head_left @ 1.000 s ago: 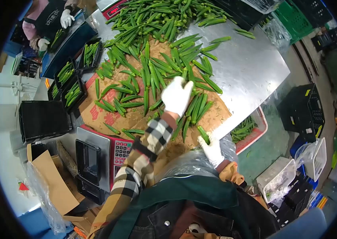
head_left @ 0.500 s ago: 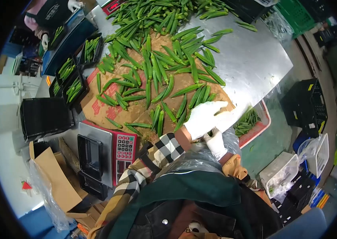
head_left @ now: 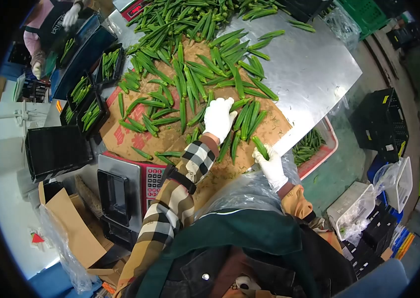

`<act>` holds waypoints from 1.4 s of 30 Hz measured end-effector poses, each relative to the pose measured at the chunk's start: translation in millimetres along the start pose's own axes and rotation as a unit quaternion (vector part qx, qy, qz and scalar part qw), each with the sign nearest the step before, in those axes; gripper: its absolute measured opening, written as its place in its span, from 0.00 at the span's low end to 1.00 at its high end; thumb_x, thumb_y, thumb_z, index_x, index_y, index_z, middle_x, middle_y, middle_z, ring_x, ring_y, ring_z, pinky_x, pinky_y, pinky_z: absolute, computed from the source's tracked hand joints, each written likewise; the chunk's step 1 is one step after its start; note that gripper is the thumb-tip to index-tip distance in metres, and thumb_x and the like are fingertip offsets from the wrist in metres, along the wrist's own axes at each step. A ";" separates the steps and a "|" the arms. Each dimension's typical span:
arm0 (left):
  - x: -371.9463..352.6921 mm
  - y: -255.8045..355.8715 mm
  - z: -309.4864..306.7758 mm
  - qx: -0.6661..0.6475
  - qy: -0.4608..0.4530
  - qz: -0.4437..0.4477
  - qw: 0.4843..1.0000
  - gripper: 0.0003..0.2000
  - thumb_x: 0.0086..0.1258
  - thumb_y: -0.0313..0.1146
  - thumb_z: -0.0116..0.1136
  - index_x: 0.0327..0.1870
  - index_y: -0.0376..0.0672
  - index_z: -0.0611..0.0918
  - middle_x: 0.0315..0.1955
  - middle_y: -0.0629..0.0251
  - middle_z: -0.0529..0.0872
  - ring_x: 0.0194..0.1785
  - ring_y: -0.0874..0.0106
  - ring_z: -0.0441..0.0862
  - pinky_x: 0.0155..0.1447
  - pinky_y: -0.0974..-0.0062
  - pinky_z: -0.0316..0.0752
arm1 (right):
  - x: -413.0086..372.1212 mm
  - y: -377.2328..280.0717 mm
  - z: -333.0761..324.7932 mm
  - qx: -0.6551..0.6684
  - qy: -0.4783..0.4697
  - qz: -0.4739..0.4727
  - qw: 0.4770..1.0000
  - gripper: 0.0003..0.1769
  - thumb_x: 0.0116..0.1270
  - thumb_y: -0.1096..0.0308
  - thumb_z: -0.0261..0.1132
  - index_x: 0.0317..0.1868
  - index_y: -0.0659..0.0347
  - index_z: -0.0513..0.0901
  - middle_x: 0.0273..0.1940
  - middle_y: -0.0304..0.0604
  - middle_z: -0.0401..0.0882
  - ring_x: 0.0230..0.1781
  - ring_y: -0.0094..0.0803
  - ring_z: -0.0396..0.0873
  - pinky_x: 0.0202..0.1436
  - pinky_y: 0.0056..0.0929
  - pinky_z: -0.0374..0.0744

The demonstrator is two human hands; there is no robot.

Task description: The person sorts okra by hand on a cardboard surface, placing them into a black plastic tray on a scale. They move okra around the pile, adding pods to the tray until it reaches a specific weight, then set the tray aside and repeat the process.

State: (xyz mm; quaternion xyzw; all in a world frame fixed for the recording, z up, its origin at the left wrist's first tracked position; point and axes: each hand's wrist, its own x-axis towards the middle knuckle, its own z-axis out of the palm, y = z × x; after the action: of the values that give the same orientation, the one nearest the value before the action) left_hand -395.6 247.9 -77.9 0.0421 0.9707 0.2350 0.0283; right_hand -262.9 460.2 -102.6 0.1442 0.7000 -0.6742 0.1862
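Many green okra pods [head_left: 190,82] lie loose on a flattened cardboard sheet [head_left: 274,126] over the metal table. My left hand [head_left: 220,118], in a white glove, reaches over the sheet with its fingers curled down on an okra pod [head_left: 241,103]; its fingertips are partly hidden. Near the table's front edge my right hand [head_left: 271,168], also gloved, grips a single okra pod [head_left: 260,147] that points up and left. Several more pods [head_left: 248,119] lie side by side between the two hands.
Black trays of okra [head_left: 91,113] stand at the left, near a red-and-grey scale [head_left: 154,181] bearing an empty black tray [head_left: 114,191]. A red-rimmed crate of okra [head_left: 331,144] sits below the table's right edge. Across the table, a gloved co-worker [head_left: 46,30] stands.
My left hand has moved from the front edge, beside my right hand, up and left onto the okra. An okra pod now shows in my right hand. The co-worker's hands have shifted.
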 end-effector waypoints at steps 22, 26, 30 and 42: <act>4.2 -76.8 -114.3 -0.703 -0.005 -0.136 0.698 0.12 0.75 0.38 0.66 0.53 0.43 0.84 0.30 0.75 0.79 0.33 0.80 0.73 0.42 0.73 0.71 | 78.8 -37.0 -15.8 -0.239 0.075 -0.090 0.964 0.34 0.69 0.56 0.72 0.66 0.71 0.76 0.52 0.63 0.84 0.51 0.49 0.85 0.54 0.37 0.81; 8.1 -41.9 -75.1 -0.184 0.003 -0.176 0.967 0.15 0.68 0.40 0.70 0.48 0.41 0.84 0.32 0.60 0.87 0.36 0.64 0.85 0.42 0.65 0.78 | 93.5 -57.9 32.5 -0.452 0.146 -0.118 0.872 0.53 0.62 0.48 0.76 0.75 0.73 0.63 0.61 0.62 0.76 0.59 0.51 0.81 0.58 0.42 0.81; -0.4 -41.5 -22.0 0.049 0.014 -0.137 0.989 0.20 0.65 0.52 0.69 0.45 0.44 0.84 0.34 0.49 0.89 0.41 0.48 0.87 0.46 0.55 0.81 | 97.0 -79.1 41.7 -0.460 0.101 -0.046 0.881 0.58 0.60 0.48 0.78 0.79 0.69 0.56 0.61 0.58 0.74 0.60 0.52 0.80 0.59 0.44 0.81; -66.7 -22.8 -78.8 -0.508 -0.041 -0.197 0.838 0.09 0.75 0.33 0.62 0.48 0.40 0.79 0.37 0.68 0.86 0.36 0.80 0.82 0.41 0.79 0.76 | 87.6 -55.2 6.9 -0.146 0.060 -0.102 0.982 0.32 0.56 0.65 0.75 0.61 0.63 0.76 0.46 0.52 0.88 0.49 0.45 0.87 0.55 0.37 0.82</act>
State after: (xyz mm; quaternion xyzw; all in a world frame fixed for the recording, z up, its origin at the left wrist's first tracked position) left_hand -336.7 185.7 -16.0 -0.1606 0.7011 0.6822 0.1314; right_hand -365.4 446.3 -93.5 0.0833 0.8117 -0.5706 0.0929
